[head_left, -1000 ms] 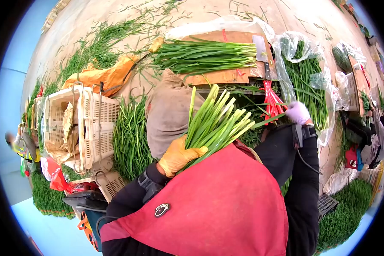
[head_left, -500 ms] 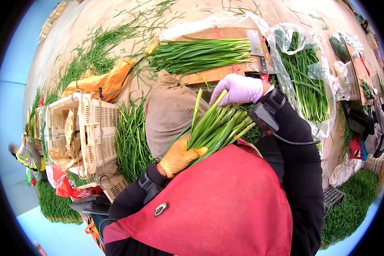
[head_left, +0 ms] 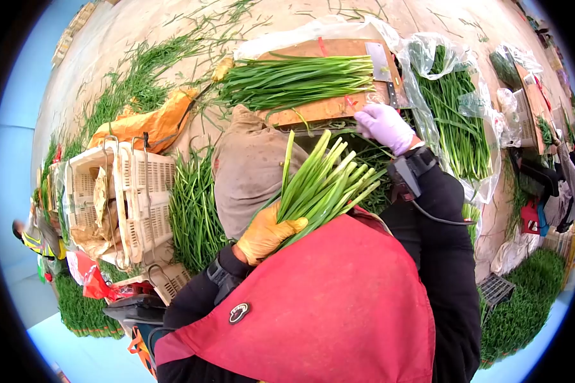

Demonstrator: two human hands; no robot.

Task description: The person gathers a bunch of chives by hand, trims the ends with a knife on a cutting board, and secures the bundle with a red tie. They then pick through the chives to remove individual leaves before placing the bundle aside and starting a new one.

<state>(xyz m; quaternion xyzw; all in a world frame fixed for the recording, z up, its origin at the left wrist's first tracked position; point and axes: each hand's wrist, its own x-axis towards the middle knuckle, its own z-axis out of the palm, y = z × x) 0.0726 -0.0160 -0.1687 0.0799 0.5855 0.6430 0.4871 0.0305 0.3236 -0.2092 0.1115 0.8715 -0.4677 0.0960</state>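
My left hand, in a yellow-orange glove, is closed around a bunch of garlic chives, its pale stem ends fanning up and to the right. Off to the upper right of that bunch is my right hand in a lilac glove, apart from the stems. Its fingers are curled together near the front edge of a wooden board; whatever they pinch, if anything, is too small to make out. A thick pile of garlic chives lies across the board, beside a cleaver.
An open plastic bag of chives lies right of the board. Left are a cream plastic crate, loose chives and an orange sack. A brown cloth-covered knee rises beside the bunch. Another person is at far left.
My right hand has left the top of the bunch and moved right, toward the board's corner. My left hand keeps its hold on the chives, nearly in place.
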